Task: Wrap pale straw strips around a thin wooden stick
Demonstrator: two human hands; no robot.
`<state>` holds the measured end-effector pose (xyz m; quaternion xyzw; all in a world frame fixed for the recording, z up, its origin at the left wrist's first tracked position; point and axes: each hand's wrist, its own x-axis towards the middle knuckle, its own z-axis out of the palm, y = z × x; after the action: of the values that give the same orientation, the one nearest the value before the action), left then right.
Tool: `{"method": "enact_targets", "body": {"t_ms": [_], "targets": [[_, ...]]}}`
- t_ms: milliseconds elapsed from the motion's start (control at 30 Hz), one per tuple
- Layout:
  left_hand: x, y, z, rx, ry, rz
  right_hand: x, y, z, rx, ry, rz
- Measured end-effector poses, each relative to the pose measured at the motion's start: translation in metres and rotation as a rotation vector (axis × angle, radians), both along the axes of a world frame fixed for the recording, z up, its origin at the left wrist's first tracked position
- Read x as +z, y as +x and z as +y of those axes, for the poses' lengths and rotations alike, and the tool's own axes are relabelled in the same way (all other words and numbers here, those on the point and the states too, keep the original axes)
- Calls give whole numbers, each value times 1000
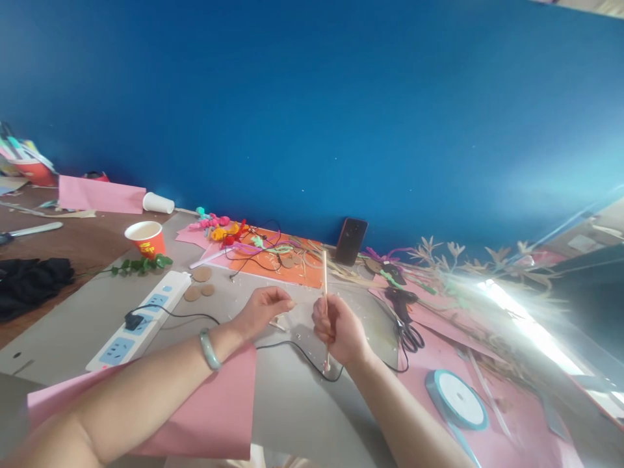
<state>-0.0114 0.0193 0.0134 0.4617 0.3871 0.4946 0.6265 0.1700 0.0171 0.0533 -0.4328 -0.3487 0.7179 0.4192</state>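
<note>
My right hand [340,330] is wrapped around a thin pale stick [324,272], held upright over the grey board [287,416]. The stick's lower end shows beneath the fist, with a small whitish blob on it. To its left, my left hand [263,309] has thumb and forefinger pinched together, level with the stick. A faint pale strand seems to run from those fingertips toward the right hand, too fine to name. Below the left hand lies a small light-coloured piece [277,324]. A black cable [302,351] crosses the board under both hands.
Left stand a white power strip [141,318] and a red paper cup [147,239]. Pink paper [209,416] lies under my left forearm. Ahead are orange paper [307,273] and a leaning phone [351,240]. Black-handled scissors [411,337] and a ribbon roll [458,398] lie right.
</note>
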Motion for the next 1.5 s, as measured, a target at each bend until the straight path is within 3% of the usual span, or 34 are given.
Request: {"method": "enact_targets", "body": {"t_ms": [100, 267, 433, 533, 867, 1033, 1167, 1367, 1500], "targets": [[0, 2, 0, 70, -28, -53, -4, 1, 3, -83, 47, -87], [4, 6, -6, 94, 2, -44, -11, -11, -12, 177, 156, -347], [1, 7, -8, 46, 58, 45, -8, -23, -24, 140, 302, -480], [-1, 6, -8, 51, 84, 95, -8, -24, -24, 129, 293, -434], [-1, 3, -5, 27, 109, 86, -13, -14, -11, 76, 22, -34], [-6, 2, -1, 52, 46, 23, -1, -1, 0, -48, 2, 48], [-6, 4, -1, 72, 10, -24, -2, 0, 2, -135, 38, 16], [-5, 4, -5, 94, 92, 22, -11, -16, -18, 156, 174, -277], [-5, 4, -7, 90, 210, 163, -10, -22, -26, 147, 273, -443]]}}
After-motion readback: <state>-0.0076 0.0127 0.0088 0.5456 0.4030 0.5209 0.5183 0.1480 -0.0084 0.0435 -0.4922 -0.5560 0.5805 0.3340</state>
